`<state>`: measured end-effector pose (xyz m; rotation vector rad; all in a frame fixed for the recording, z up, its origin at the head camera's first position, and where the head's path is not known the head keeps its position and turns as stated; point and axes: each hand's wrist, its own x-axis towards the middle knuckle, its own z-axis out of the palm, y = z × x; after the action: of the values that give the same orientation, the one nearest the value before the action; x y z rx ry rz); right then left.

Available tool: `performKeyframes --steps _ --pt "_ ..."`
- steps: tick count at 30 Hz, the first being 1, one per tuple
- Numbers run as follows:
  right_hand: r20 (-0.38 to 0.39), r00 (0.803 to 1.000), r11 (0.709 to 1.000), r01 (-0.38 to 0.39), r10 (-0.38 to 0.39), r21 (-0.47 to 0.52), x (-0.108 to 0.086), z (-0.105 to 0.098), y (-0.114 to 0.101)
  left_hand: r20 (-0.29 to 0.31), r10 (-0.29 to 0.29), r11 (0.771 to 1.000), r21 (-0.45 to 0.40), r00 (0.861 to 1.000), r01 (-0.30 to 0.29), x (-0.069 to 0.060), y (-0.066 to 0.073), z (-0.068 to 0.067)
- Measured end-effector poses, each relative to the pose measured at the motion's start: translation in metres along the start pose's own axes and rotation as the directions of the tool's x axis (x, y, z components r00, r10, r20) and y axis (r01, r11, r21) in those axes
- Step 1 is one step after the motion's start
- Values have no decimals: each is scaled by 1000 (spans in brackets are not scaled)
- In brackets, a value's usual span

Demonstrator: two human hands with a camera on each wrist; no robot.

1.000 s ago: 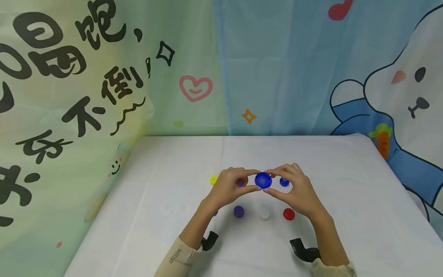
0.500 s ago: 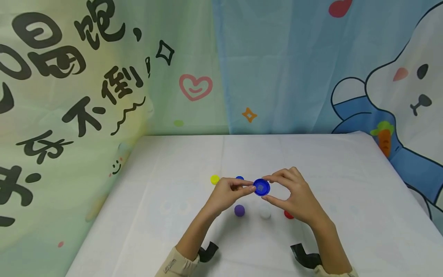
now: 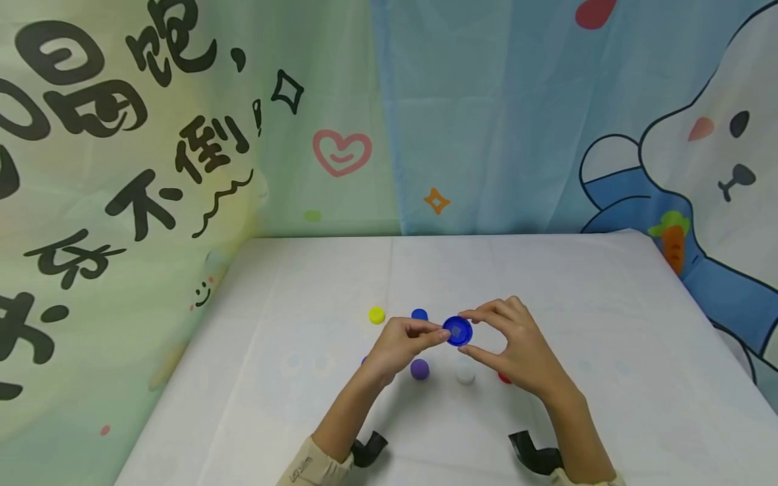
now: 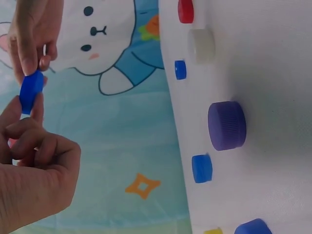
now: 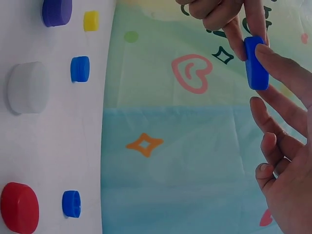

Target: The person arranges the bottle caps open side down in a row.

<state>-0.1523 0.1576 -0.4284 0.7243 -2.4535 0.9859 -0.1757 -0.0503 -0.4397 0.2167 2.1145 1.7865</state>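
In the head view a blue bottle cap is held up above the table, its hollow inside facing the camera. My left hand pinches its left edge between thumb and finger. My right hand holds the opposite side, index finger at the top and thumb at the bottom. The right wrist view shows the held blue bottle cap edge-on, with fingers of both hands on it. Beneath the hands lie a purple cap, a white cap and a red cap, the last partly covered by the right hand.
On the white table, a yellow cap and a blue cap sit farther back. Another small blue cap shows in the right wrist view. One more blue cap lies near the left arm. A printed cloth hangs behind.
The held cap has come slightly down and left. My left hand went from spanning its edge with thumb and index finger to pinching its left side. The right hand lowered with it.
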Motion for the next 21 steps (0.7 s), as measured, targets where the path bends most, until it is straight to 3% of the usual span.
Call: performKeyframes --steps 4,8,10,12,13,15,18,20,21 --pt "9 1000 1000 -16 16 10 -1 2 3 -17 39 999 27 999 -38 -1 -2 -1" --pt "15 998 997 -58 57 44 -4 3 7 -58 132 984 127 990 -124 -1 -4 -2" --pt "20 995 993 -94 93 69 -5 4 9 -76 213 961 197 974 -195 -2 -4 -3" --pt "42 989 985 -143 140 96 -5 4 10 -78 325 916 273 943 -293 -2 -4 -5" --pt "59 985 979 -170 164 114 -5 5 10 -70 386 883 316 920 -346 -3 -4 -6" --pt "99 974 963 -217 203 157 -5 6 11 -36 519 788 407 854 -462 -3 -3 -9" --pt "156 958 932 -271 239 239 -5 8 13 53 690 591 535 722 -603 -3 -2 -14" --pt "186 953 909 -289 241 300 -5 10 15 119 763 454 601 636 -657 -2 -1 -17" --pt "198 951 899 -292 237 326 -5 12 16 148 786 398 622 600 -674 -2 -1 -19"
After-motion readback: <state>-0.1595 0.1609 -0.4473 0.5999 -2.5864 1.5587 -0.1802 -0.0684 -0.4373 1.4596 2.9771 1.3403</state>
